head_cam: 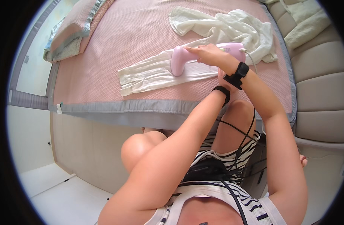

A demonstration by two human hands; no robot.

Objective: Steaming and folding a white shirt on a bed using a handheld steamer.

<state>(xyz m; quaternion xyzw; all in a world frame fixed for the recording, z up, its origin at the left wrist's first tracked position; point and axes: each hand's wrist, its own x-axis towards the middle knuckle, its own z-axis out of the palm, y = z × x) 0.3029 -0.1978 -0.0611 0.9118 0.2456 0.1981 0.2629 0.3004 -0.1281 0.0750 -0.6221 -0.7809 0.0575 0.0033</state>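
My right hand [212, 54] grips a pink handheld garment steamer [178, 60] by its handle. The steamer's head rests on or just over the long sleeve [149, 71] of a white shirt, and its cord runs off from the handle's end. Laid flat, the sleeve points left with its buttoned cuff [125, 81] at the far end. The body of the white shirt [245, 28] lies bunched behind the steamer. My left hand [224, 80] is at the sleeve's near edge, below my right wrist; its fingers are mostly hidden, so its hold is unclear.
Everything lies on a pink quilted bed cover [104, 56] with a grey border [127, 107]. Folded bedding [73, 36] sits at the back left. On the right is a padded beige headboard [321, 62] with a light cloth [307, 22] over it. Black cables [239, 132] cross my lap.
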